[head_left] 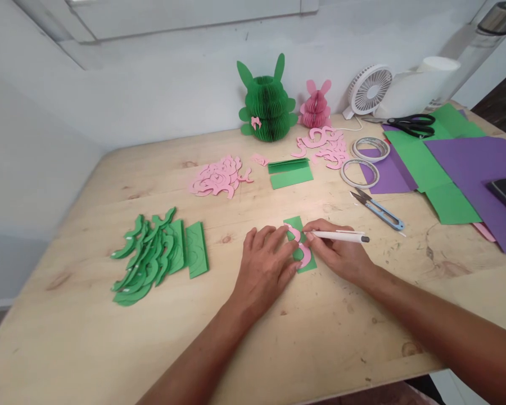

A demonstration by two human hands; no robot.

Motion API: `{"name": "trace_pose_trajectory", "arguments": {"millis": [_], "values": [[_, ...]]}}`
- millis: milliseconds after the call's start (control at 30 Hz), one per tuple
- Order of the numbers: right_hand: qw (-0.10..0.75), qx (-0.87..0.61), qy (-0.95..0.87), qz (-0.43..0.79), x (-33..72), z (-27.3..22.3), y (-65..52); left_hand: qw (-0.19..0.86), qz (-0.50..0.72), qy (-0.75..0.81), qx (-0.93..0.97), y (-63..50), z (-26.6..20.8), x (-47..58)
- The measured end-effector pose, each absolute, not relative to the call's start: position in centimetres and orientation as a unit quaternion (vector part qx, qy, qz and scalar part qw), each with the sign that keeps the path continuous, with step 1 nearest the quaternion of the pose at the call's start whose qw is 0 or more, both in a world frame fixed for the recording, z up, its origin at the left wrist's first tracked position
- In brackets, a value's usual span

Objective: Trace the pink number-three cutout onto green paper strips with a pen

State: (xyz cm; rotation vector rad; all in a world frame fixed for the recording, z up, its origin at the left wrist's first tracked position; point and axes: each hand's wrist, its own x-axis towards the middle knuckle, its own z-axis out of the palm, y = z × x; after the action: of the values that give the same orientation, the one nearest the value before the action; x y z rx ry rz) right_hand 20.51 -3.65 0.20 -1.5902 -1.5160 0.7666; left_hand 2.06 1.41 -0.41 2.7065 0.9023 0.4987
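A white pen with a dark end is held in my right hand, its tip by the edge of a curved pink paper cutout. That cutout lies on a small green paper rectangle on the table. My left hand rests with fingers spread, fingertips pressing on the cutout and the green paper and covering part of both. Left of my hands are a pile of green curved cutouts and a green rectangle with drawn outlines.
Behind my hands lie pink cutouts and folded green paper. Green and pink paper rabbits stand by the wall, near a fan. At right are tape rolls, thread snips, scissors and purple paper.
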Motion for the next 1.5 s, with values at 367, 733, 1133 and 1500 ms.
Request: {"name": "trace_pose_trajectory", "arguments": {"millis": [367,733,1133,1500], "values": [[0.415,-0.643,-0.538,0.353,20.63,0.30,-3.27,0.126,0.177,0.314,0.924,1.34,-0.61,2.05],[0.407,-0.651,-0.536,0.352,20.55,0.27,-3.16,0.131,0.180,0.311,0.924,1.40,-0.55,2.05],[0.403,-0.646,-0.541,0.357,20.57,0.09,-3.15,0.124,0.174,0.313,0.925,1.46,-0.47,1.98],[0.400,-0.644,-0.540,0.366,20.55,0.04,-3.22,0.124,0.172,0.310,0.927,1.42,-0.39,1.97]]}}
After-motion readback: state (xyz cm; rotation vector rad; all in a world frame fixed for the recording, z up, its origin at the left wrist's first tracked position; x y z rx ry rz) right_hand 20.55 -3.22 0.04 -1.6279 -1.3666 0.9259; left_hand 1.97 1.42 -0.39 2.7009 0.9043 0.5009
